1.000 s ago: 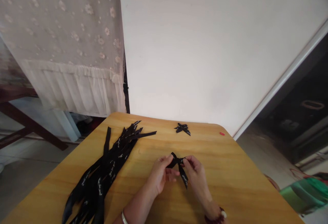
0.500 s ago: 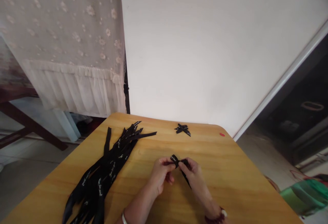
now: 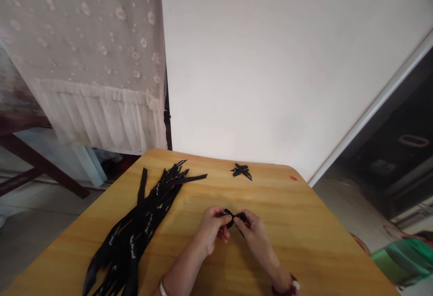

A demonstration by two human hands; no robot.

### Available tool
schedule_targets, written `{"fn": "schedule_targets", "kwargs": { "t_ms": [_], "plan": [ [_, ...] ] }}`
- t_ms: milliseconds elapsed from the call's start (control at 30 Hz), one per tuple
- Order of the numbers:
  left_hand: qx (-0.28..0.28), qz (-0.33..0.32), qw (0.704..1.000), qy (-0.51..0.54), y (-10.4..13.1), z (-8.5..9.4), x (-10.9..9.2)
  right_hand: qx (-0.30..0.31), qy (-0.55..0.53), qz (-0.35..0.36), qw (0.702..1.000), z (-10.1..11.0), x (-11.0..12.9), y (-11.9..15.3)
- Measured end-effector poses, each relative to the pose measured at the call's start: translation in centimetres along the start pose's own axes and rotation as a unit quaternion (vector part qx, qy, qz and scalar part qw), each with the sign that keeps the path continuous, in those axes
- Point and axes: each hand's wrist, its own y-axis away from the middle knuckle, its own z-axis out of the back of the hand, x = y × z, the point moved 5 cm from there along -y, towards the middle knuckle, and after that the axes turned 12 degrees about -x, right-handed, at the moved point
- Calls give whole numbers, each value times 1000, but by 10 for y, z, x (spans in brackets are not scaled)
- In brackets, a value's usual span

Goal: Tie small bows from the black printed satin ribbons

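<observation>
Between my two hands is a black ribbon looped into a bow shape, held just above the table's front half. My left hand pinches its left loop between thumb and fingers. The fingers of my right hand close on the right side of the same ribbon, thumb near the middle. Part of the ribbon is hidden behind the fingers. Farther back on the table lies a tied black bow with white lettering. Left of my hands spreads a pile of black ribbon strips, also printed in white.
The wooden table meets a white wall at its far edge. A small red piece lies near the back right corner. A lace curtain hangs at left, and a green bag sits on the floor at right.
The ribbon's loops have shifted in my fingers, and the tail that hung below my right hand is now mostly out of sight. My right thumb has moved slightly left.
</observation>
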Motion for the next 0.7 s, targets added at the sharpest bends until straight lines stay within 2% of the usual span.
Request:
{"fn": "schedule_targets", "kwargs": {
  "t_ms": [167,333,500,700],
  "plan": [
    [9,-4,1000,-2,0,-1,-1,15,-4,-3,1000,-1,0,0],
    [8,-1,1000,3,1,-2,0,3,8,0,1000,-1,0,0],
    [-2,-14,999,37,1,-3,-1,-1,-35,-11,999,-2,4,0],
    [-4,-12,1000,24,1,-4,0,-12,-44,-17,999,0,3,-1]
  ]
}}
